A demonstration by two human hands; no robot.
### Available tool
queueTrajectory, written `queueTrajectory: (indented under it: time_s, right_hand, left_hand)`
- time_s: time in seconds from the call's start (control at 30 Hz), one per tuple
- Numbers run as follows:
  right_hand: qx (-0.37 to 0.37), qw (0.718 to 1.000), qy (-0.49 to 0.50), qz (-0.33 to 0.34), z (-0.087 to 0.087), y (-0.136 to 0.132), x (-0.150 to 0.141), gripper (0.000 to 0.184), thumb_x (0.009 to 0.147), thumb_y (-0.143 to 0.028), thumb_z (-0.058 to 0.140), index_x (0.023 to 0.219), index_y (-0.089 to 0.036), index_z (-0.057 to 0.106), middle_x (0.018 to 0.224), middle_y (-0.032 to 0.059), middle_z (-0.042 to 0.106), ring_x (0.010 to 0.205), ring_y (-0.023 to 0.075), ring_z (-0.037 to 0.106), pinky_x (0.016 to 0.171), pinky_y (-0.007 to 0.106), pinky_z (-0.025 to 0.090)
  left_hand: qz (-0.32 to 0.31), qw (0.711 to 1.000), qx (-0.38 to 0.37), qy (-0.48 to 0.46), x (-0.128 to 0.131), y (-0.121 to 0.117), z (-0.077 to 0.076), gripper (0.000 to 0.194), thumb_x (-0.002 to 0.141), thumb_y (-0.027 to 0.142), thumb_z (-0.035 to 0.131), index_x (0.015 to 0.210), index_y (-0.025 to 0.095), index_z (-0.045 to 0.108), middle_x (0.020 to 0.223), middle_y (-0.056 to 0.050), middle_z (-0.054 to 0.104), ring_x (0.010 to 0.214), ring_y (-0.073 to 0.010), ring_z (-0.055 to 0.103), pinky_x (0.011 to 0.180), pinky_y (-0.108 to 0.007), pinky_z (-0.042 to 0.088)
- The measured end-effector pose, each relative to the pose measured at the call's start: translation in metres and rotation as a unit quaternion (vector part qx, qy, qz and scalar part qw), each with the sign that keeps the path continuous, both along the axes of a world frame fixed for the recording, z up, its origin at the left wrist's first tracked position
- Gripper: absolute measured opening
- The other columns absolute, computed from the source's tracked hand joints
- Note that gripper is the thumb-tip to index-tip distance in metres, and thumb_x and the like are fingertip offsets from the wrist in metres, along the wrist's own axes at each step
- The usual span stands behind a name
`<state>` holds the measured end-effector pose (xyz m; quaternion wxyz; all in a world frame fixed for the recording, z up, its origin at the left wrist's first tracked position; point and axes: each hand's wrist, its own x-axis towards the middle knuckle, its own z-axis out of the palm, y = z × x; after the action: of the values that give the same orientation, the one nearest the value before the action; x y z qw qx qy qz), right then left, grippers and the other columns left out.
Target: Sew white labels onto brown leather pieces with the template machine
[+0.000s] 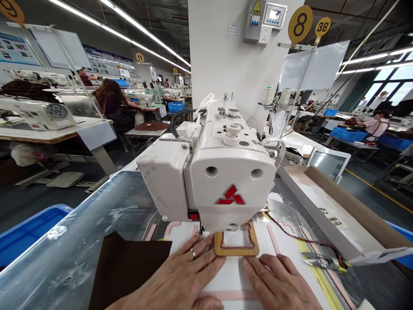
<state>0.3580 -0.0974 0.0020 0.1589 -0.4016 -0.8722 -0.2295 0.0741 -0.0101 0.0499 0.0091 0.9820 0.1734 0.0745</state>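
A white sewing machine (234,172) with a red logo faces me. Below its head sits a tan rectangular clamp frame (237,251) with a rounded window, over a white sheet (227,275) marked with pink strips. My left hand (185,273), a ring on one finger, lies flat on the sheet, its fingertips touching or just beside the frame's left side. Flat as well, my right hand (279,277) has its fingertips near the frame's lower right corner. Neither hand grips anything. A dark brown fabric piece (129,262) lies left of my left hand, partly covered by it.
An open cardboard box (325,211) with printed white pieces stands at the right, a tablet (329,161) behind it. Small scissors-like snips (322,259) lie beside the sheet. A blue bin (32,228) is at lower left. Other people work at machines farther back.
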Motion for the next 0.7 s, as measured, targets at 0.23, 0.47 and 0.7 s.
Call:
queueTrajectory:
  time_s: [0.23,0.47,0.7]
  right_hand:
    - [-0.025,0.999,-0.019,0.008,-0.004,0.0,0.005,0.048,0.112,-0.051,0.04,0.137,-0.02,0.065,0.136,-0.0007,0.071,0.103,0.0223,0.069,0.072,0.033,0.054]
    - [-0.043,0.998,-0.037,-0.003,-0.006,-0.001,0.006,0.066,0.107,-0.069,0.035,0.143,-0.021,0.062,0.139,-0.0023,0.07,0.105,0.0236,0.069,0.075,0.034,0.056]
    - [0.027,0.997,0.067,0.028,0.013,0.001,-0.002,0.046,0.114,-0.049,0.038,0.121,-0.017,0.071,0.122,0.0007,0.078,0.087,0.0176,0.071,0.071,0.034,0.054]
  left_hand:
    - [0.014,0.999,0.014,-0.028,-0.003,-0.004,-0.006,0.061,0.1,0.049,0.07,0.15,0.016,0.056,0.152,-0.011,0.056,0.143,-0.0307,0.052,0.123,-0.042,0.041]
    - [0.051,0.99,0.128,-0.028,-0.02,-0.004,-0.019,0.054,0.105,0.053,0.061,0.143,0.014,0.061,0.147,-0.01,0.061,0.137,-0.0301,0.059,0.12,-0.039,0.046]
    - [-0.056,0.985,0.152,-0.051,-0.018,-0.011,-0.022,0.036,0.111,0.043,0.051,0.13,0.017,0.067,0.135,-0.004,0.071,0.129,-0.0216,0.065,0.128,-0.037,0.029]
